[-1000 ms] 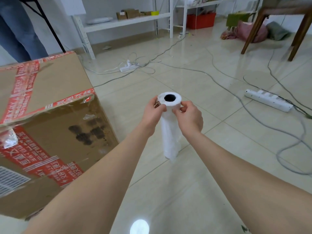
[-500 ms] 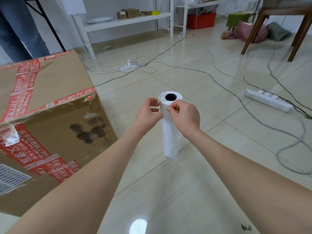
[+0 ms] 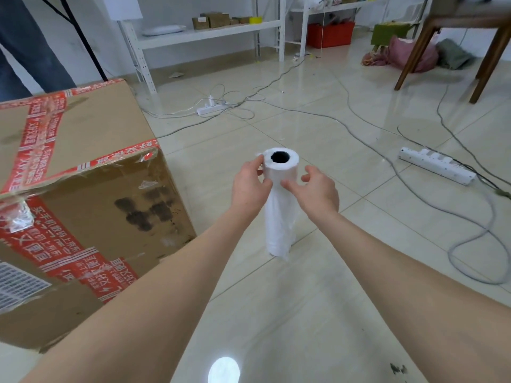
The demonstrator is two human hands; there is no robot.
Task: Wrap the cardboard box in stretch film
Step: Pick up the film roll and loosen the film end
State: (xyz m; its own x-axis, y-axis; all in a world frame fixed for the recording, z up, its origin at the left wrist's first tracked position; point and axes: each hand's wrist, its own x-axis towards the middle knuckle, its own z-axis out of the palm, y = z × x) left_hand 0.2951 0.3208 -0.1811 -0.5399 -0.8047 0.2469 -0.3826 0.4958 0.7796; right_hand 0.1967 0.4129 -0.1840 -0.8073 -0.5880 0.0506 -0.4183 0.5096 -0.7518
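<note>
A white stretch film roll [image 3: 279,217] stands upright in front of me, its dark core hole facing up and its lower end at the floor tiles. My left hand [image 3: 249,186] pinches the film at the roll's upper left rim. My right hand [image 3: 315,192] is at the roll's right side; its thumb touches the front of the roll and its fingers curl loosely just beside it. The large cardboard box [image 3: 83,194], sealed with red printed tape, sits on the floor to the left, apart from the roll.
Cables and two white power strips [image 3: 437,165] lie across the tiled floor ahead and right. White shelving [image 3: 204,34] lines the far wall. Wooden table legs [image 3: 486,59] stand at the back right. A person's legs in jeans [image 3: 25,45] are behind the box.
My right hand has let go of its pinch at the roll's top and shifted to the right side. My left hand has moved up to pinch at the rim.
</note>
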